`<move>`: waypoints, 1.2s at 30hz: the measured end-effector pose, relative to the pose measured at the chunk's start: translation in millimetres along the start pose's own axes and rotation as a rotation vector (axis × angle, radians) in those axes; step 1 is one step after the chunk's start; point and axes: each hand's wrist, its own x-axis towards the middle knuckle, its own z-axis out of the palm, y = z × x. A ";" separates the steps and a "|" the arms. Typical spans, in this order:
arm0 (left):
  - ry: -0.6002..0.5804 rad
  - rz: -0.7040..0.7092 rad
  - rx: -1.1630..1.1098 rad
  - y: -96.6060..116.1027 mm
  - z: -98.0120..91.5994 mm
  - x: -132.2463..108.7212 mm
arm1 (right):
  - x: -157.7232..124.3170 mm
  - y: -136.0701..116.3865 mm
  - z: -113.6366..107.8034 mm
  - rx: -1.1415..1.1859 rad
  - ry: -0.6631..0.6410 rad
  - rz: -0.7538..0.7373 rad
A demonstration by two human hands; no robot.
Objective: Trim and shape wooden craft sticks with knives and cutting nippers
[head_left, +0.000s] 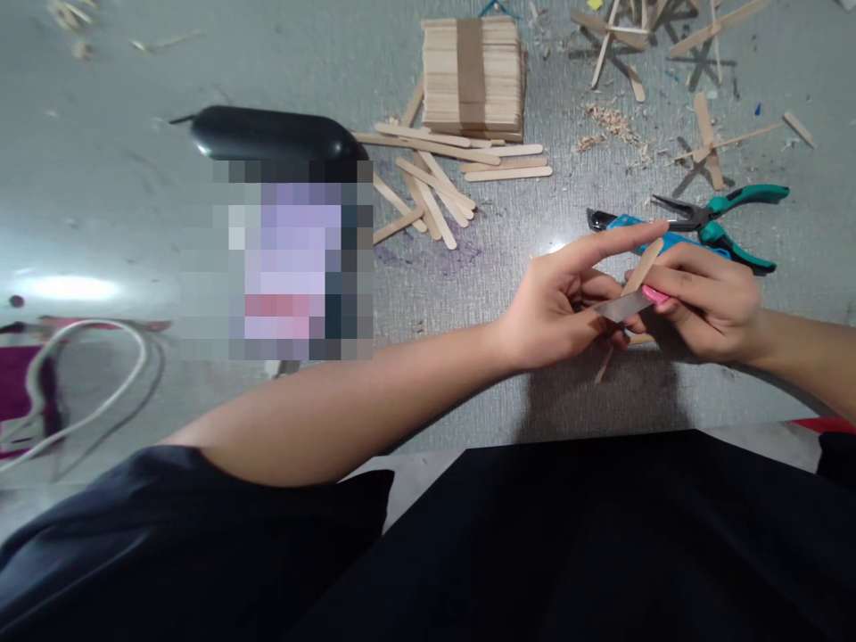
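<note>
My left hand (558, 299) is closed around a wooden craft stick (643, 267), its index finger stretched out above. The stick's rounded end points up and to the right. My right hand (712, 299) grips a flat metal blade (623, 307), with a bit of pink (655, 294) showing at the thumb. The blade lies against the stick between the two hands. Below the fingers, more thin wood (604, 366) sticks out; whether it joins the held stick is hidden. Just behind my right hand lie a blue utility knife (625, 223) and green-handled needle-nose pliers (699, 217).
A banded stack of craft sticks (438, 76) stands at the back, with loose sticks (434, 192) before it. Crossed stick pieces (707, 143) and wood shavings (615, 125) lie back right. On the left are a black rounded object (274, 134), a blurred-out patch and a white cable (137, 357).
</note>
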 end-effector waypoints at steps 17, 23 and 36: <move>-0.022 0.038 -0.021 -8.4 -0.5 0.2 | -0.2 1.8 -0.3 0.020 -0.016 0.014; -0.010 0.044 0.011 -6.6 -0.4 0.7 | -0.3 2.0 0.6 0.033 -0.014 0.014; -0.098 -0.009 -0.095 0.0 -3.7 -1.4 | 0.0 4.6 -2.9 0.090 -0.031 0.008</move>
